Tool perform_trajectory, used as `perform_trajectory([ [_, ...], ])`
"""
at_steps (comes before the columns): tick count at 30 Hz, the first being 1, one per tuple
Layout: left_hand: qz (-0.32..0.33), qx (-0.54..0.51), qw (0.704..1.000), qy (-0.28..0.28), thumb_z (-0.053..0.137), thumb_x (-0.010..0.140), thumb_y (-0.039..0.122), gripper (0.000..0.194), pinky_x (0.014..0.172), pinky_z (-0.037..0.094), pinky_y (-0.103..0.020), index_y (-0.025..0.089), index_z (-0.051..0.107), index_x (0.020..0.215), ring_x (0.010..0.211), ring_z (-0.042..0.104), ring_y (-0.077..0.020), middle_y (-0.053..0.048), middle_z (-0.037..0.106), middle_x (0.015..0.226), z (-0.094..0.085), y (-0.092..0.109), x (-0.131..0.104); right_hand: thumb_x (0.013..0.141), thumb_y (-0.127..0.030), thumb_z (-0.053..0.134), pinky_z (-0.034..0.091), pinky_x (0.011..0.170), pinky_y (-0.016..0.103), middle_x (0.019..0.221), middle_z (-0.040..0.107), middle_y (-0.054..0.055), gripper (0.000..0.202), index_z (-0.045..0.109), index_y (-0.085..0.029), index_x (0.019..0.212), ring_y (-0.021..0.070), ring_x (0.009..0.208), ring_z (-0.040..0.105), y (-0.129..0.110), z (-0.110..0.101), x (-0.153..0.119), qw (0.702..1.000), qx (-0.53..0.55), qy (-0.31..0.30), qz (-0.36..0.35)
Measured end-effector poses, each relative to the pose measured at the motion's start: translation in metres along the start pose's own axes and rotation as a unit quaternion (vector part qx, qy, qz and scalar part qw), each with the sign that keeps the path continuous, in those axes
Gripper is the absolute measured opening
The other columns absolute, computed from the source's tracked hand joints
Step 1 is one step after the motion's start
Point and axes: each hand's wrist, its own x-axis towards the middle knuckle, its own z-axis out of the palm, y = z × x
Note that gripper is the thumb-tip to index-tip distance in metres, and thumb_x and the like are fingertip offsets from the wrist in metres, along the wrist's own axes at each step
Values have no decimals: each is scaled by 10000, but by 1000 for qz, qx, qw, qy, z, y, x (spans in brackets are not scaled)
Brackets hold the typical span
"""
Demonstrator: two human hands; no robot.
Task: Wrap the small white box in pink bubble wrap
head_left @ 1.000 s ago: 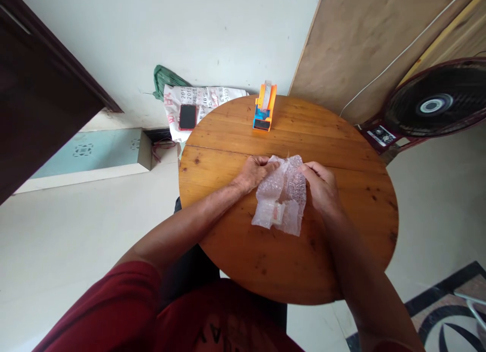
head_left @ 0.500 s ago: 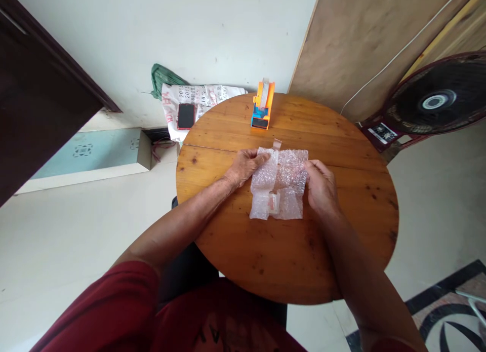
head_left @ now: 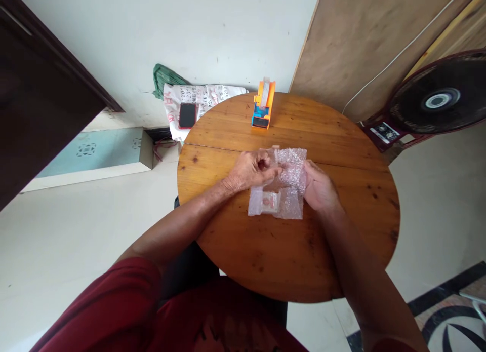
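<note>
A sheet of clear bubble wrap [head_left: 292,162] lies on the round wooden table [head_left: 261,248]. In its lower part sits a small flat white item with red print [head_left: 270,202]; its kind is too small to make out. My left hand [head_left: 256,169] is closed over the upper left part of the wrap, fingers curled and thumb reaching toward the middle. The wrap's right edge is pinched in my right hand [head_left: 321,186], whose fingertips are partly hidden. Beyond the wrap, an orange and blue tape dispenser [head_left: 262,106] stands with a roll of clear tape.
A phone [head_left: 187,116] rests on a printed white sack [head_left: 205,96] left of the table's far edge, by a green bag [head_left: 167,77]. A fan [head_left: 440,99] stands at the right. A pale blue-topped box [head_left: 102,148] lies on the floor at left.
My left hand has shifted right over the wrap, drawing its left part inward. More of the white item with red print shows. My right hand stays at the right edge.
</note>
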Motion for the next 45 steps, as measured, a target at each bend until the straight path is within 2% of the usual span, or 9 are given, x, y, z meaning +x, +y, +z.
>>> perform_trajectory([
  [5, -47, 9, 999, -13, 782, 714, 464, 388, 534, 325, -216, 174, 524, 695, 579, 402, -71, 39, 499, 635, 2, -3, 1, 793, -456, 715, 567, 866, 466, 927, 737, 27, 212, 678, -270, 890, 280, 976, 701, -1, 5, -4, 999, -2, -43, 10],
  [11, -66, -139, 985, -79, 718, 719, 338, 266, 556, 361, -207, 163, 529, 650, 596, 445, -68, 26, 518, 651, -1, 1, 4, 796, -418, 715, 584, 845, 441, 896, 744, 15, 157, 676, -269, 823, 265, 952, 704, -1, 3, -2, 999, 31, -31, 10],
  [17, -188, -250, 948, 55, 694, 611, 312, 226, 454, 274, -206, 170, 525, 565, 450, 352, -51, 58, 460, 500, -18, -2, 16, 802, -288, 696, 596, 755, 372, 786, 714, -4, 98, 643, -240, 735, 181, 703, 672, 7, -12, 9, 996, 65, 59, 11],
  [22, -268, -268, 915, 142, 703, 587, 335, 317, 422, 239, -213, 188, 437, 501, 414, 337, -60, 62, 403, 447, -29, -11, 26, 784, -267, 682, 593, 653, 351, 729, 694, 2, 129, 589, -231, 703, 186, 677, 669, 9, -18, 15, 991, 69, 111, -12],
  [32, -220, -77, 960, 155, 643, 655, 227, 142, 470, 274, -203, 164, 538, 582, 495, 374, -68, 52, 472, 510, -30, -25, 27, 745, -496, 697, 527, 550, 356, 673, 628, -13, 272, 543, -271, 761, 187, 578, 590, 9, -29, 18, 980, -120, 140, -72],
  [36, -213, -48, 964, 150, 635, 686, 232, 139, 481, 298, -197, 163, 545, 605, 505, 390, -74, 47, 487, 522, -31, -29, 28, 799, -490, 634, 438, 526, 315, 614, 533, -35, 247, 558, -260, 752, 158, 535, 503, 9, -35, 22, 955, -207, 173, -121],
  [39, -204, -6, 968, 143, 623, 705, 217, 123, 492, 302, -195, 163, 552, 622, 518, 415, -80, 41, 511, 539, -31, -32, 28, 815, -445, 614, 411, 544, 309, 596, 502, -36, 225, 593, -241, 726, 151, 546, 464, 7, -38, 23, 912, -314, 199, -174],
  [42, -204, 54, 968, 132, 610, 709, 188, 38, 502, 302, -198, 168, 587, 686, 524, 441, -89, 43, 526, 551, -33, -35, 27, 830, -430, 582, 464, 651, 338, 656, 597, -9, 221, 640, -227, 764, 180, 638, 545, 6, -41, 25, 861, -418, 188, -221],
  [45, -200, 119, 965, 124, 609, 716, 180, 58, 527, 313, -208, 179, 623, 772, 541, 470, -103, 41, 550, 572, -34, -34, 26, 821, -424, 573, 501, 734, 377, 773, 703, 39, 228, 672, -219, 840, 219, 726, 630, 6, -42, 26, 835, -459, 182, -244],
])
